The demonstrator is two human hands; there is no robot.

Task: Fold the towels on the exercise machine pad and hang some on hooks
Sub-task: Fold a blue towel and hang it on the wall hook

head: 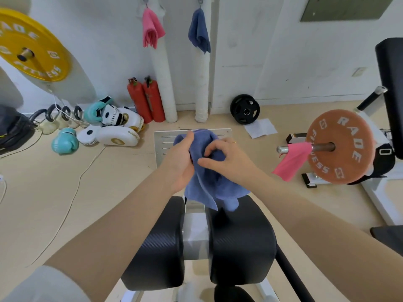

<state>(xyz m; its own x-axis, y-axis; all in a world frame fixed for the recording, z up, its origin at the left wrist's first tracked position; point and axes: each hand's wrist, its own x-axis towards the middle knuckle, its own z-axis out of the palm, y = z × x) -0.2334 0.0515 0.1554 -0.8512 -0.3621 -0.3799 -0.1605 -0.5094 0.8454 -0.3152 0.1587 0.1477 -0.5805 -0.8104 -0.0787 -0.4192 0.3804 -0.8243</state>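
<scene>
A blue towel (209, 184) hangs bunched in the air above the split black pad (239, 243) of the exercise machine. My left hand (180, 162) grips its upper left part, thumb up over the cloth. My right hand (226, 159) pinches the towel's top from the right. The towel's lower corners dangle just over the pad's far end. On the back wall a pink towel (151, 29) and a dark blue towel (199, 32) each hang from a hook. Another pink towel (292, 160) drapes over the bar of the orange weight plate (340, 147) at right.
Two red fire extinguishers (146, 101) and two white padded posts stand against the wall. Boxing gloves and white pads (109, 127) lie on the floor at left, by a yellow plate (30, 44). A black plate (244, 109) and paper lie at back right. A metal footplate (161, 142) sits beyond the pad.
</scene>
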